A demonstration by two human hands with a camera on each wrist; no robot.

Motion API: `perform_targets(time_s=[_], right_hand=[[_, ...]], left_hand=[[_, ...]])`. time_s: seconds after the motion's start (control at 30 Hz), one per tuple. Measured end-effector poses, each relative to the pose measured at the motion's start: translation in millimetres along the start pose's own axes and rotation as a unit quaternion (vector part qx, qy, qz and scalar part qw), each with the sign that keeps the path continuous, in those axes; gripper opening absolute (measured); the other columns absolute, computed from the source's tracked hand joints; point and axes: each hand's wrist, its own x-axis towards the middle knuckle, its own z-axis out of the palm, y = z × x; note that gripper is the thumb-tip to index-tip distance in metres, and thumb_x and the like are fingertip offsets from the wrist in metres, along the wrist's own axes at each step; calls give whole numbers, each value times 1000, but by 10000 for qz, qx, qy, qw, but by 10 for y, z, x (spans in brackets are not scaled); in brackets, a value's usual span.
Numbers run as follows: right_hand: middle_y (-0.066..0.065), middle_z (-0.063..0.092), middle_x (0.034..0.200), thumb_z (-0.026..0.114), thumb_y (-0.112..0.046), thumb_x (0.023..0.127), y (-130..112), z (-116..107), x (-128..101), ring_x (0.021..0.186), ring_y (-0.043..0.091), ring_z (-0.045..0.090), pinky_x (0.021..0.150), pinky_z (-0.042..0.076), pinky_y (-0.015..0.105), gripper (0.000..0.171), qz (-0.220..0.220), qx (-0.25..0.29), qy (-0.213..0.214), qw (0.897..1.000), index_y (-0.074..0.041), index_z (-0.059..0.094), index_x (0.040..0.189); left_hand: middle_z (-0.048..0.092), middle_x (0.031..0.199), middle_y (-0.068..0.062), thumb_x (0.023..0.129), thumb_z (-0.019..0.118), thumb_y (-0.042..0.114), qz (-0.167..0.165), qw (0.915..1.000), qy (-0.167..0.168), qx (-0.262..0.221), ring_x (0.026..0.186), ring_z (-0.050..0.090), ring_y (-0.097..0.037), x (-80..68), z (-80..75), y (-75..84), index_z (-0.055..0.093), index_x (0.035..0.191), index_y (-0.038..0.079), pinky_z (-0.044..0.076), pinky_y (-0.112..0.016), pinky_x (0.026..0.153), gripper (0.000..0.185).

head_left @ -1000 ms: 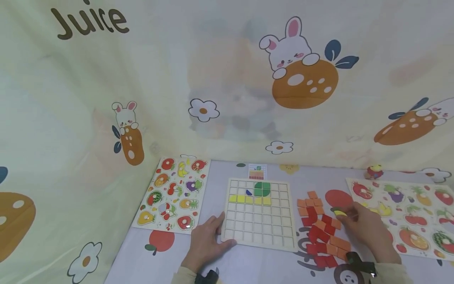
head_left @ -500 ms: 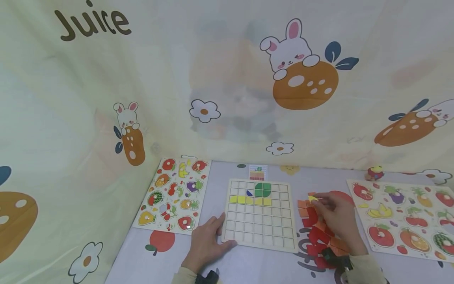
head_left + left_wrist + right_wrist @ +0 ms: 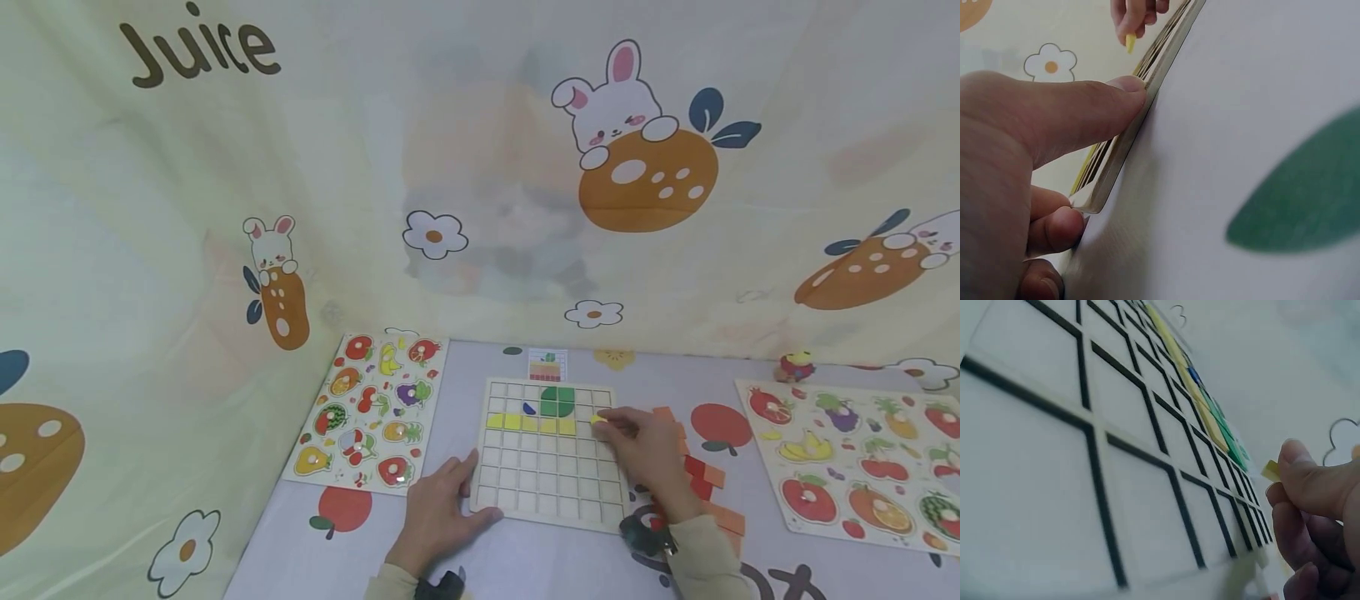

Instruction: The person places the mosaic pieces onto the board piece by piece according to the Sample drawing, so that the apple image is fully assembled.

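A pale square grid board lies on the table in the head view. One row holds yellow pieces; above it sit green pieces and a small blue piece. My left hand holds the board's near left corner, its thumb along the near edge and fingers bent at the left side. Between thumb and fingertips my right hand pinches a small yellow piece. That hand is over the board's right edge, level with the yellow row.
Orange and red tiles lie right of the board, partly hidden by the right arm. A small pattern card lies behind the board. Fruit puzzle boards flank it at left and right. A small toy figure stands at the back.
My right hand has carried the yellow piece left, from beside the right puzzle board, across the orange and red tiles, to the grid board's right edge. My left hand has stayed at its corner.
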Motion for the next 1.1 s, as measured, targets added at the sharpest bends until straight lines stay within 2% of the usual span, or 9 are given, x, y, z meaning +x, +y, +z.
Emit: perform_targets(time_s=[0.1, 0.3, 0.47, 0.67, 0.93, 1.1], right_hand=[[13, 79, 107, 80, -25, 96, -51, 45, 2, 85, 22, 68, 73, 52, 29, 33, 6, -94, -80, 9999, -9, 78, 124], [7, 78, 99, 81, -27, 95, -40, 151, 8, 79, 19, 65, 71, 52, 28, 32, -28, -312, -231, 9992, -11, 78, 122], [4, 74, 94, 86, -30, 91, -24, 207, 27, 81, 20, 61, 70, 51, 29, 33, -151, -422, -207, 9988, -12, 78, 118], [5, 71, 95, 88, -29, 89, -53, 195, 30, 82, 21, 58, 65, 48, 28, 34, -67, -413, -266, 9988, -11, 78, 116], [5, 71, 94, 86, -23, 90, -104, 174, 38, 81, 21, 58, 66, 47, 30, 28, -79, -573, -341, 9977, -10, 79, 114], [5, 71, 95, 86, -24, 90, -83, 160, 50, 84, 22, 58, 69, 48, 31, 27, -35, -467, -414, 9980, -11, 79, 113]], left_hand=[[44, 83, 16, 79, 84, 61, 6, 10000, -10, -34, 65, 36, 0, -3, -1, 2, 60, 152, 18, 28, -20, 58, 88], [45, 83, 15, 80, 84, 61, 16, 10000, -26, -91, 64, 36, 0, -3, 0, -6, 60, 152, 17, 28, -20, 58, 88], [44, 82, 15, 79, 82, 63, 2, 10000, -12, -54, 64, 35, -1, 2, 5, -17, 60, 152, 18, 27, -20, 59, 89], [44, 82, 15, 80, 82, 64, 34, 10000, -27, -51, 64, 36, -1, 5, 17, -24, 59, 153, 18, 28, -20, 59, 89], [45, 82, 14, 80, 83, 62, 19, 10000, -49, -41, 64, 36, -1, 5, 1, -11, 59, 153, 17, 27, -21, 59, 89], [45, 83, 15, 80, 83, 62, 22, 10000, -17, -34, 65, 36, 0, 6, 21, -14, 59, 153, 18, 28, -20, 59, 89]])
